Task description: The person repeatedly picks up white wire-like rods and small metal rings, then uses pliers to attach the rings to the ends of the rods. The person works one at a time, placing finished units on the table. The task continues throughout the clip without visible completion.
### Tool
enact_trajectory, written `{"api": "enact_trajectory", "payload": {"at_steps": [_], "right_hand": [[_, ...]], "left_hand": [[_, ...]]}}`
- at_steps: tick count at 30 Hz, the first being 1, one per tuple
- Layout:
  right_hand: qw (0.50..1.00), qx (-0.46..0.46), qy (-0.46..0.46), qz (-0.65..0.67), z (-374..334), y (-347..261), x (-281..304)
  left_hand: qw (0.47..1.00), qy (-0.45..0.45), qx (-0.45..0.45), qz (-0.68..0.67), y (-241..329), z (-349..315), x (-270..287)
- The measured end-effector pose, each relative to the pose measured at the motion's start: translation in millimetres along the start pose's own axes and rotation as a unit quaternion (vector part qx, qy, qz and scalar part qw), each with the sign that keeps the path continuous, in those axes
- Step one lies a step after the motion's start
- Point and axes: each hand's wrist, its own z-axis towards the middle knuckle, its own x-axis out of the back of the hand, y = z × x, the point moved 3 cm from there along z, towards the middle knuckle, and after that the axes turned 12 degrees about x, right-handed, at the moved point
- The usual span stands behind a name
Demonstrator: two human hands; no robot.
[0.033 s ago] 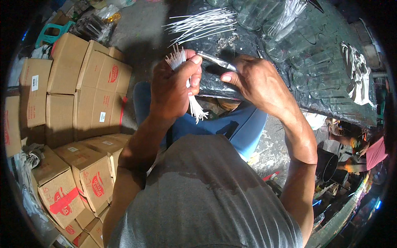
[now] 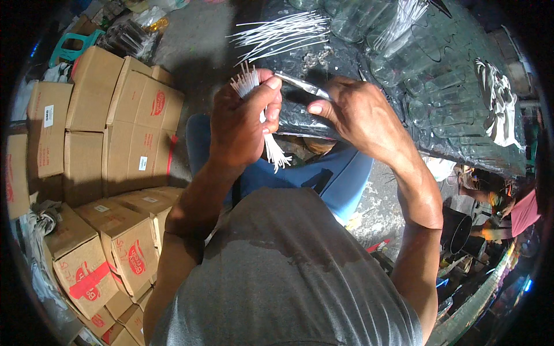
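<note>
My left hand is closed around a bundle of thin white wick-like strands. Their upper ends stick out above the fist, and the lower ends fan out below it. From the right, my right hand grips slender metal pliers; their handles are hidden in the palm. The tip of the pliers reaches my left thumb and forefinger, and whatever is pinched there is too small to make out. Beyond both hands, a loose pile of similar white strands lies on the dark-covered table.
Clear glass jars crowd the table's right side, with more white strands among them. A crumpled white cloth lies at the right edge. Stacked cardboard boxes stand at my left. Another person's pink garment shows far right.
</note>
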Motion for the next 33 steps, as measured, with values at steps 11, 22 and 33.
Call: {"api": "enact_trajectory", "payload": {"at_steps": [11,22,33], "right_hand": [[1.0,-0.016,-0.012,0.0,6,6,-4],[0.987,-0.154,0.037,0.026,4,29,19],[0.99,-0.117,0.082,-0.004,-4,37,23]], "left_hand": [[1.0,0.001,-0.008,-0.021,-2,7,-3],[0.937,0.068,-0.064,0.336,15,-7,30],[0.714,0.15,-0.292,0.618,55,54,45]]}}
